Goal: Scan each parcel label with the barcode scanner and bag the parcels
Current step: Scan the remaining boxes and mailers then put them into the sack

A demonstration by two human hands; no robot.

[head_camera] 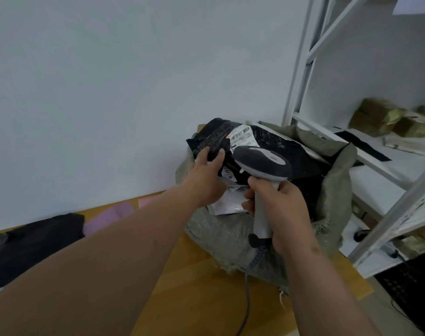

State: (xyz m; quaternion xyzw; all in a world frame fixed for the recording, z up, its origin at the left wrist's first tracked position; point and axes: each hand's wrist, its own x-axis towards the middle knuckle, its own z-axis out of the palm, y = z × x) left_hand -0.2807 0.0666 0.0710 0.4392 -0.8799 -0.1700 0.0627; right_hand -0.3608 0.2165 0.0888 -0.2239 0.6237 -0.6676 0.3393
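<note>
A black poly parcel (pixel 213 137) with a white barcode label (pixel 243 137) lies on top of the pile inside a grey-green woven sack (pixel 337 190). My left hand (pixel 206 175) rests on the parcel's near left edge, fingers straight. My right hand (pixel 281 209) grips the handle of a grey barcode scanner (pixel 262 163), whose head hovers just below the label. More parcels, a white one (pixel 227 204) among them, lie lower in the sack, partly hidden by my hands.
The sack stands on a wooden table (pixel 194 287) against a white wall. A black parcel (pixel 32 243) and pink sheets (pixel 114 214) lie at the left. The scanner's cable (pixel 247 299) trails toward me. White metal shelving (pixel 376 166) with brown packages (pixel 376 117) stands at the right.
</note>
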